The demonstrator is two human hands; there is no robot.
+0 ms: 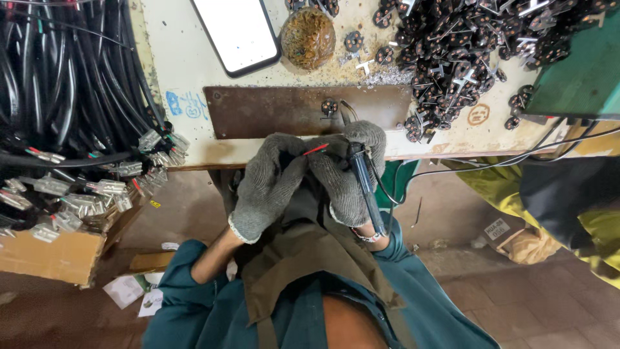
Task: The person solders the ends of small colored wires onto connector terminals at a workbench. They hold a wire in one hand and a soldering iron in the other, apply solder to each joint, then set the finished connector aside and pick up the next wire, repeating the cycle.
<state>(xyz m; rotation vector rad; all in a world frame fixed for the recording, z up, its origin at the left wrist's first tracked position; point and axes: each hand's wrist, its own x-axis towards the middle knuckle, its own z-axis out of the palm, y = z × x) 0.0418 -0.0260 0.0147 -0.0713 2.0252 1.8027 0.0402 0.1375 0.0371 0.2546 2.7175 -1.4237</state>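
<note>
Both my hands wear grey knit gloves and meet at the front edge of a worn workbench (pixel 187 71). My left hand (pixel 268 184) pinches a thin red wire (pixel 316 149) whose tip pokes out between the two gloves. My right hand (pixel 349 171) grips a dark pen-shaped soldering iron (pixel 363 178), tip up, with its cord trailing off to the right. Just beyond my hands, a small black round part (pixel 329 106) sits on a rusty brown metal plate (pixel 271 111).
A heap of black round plug parts with metal pins (pixel 471 39) covers the bench's far right. A phone (pixel 236 32) and a brownish round lump (pixel 308 37) lie at the far edge. Black cables with metal terminals (pixel 71 129) fill a cardboard box (pixel 55 255) at left.
</note>
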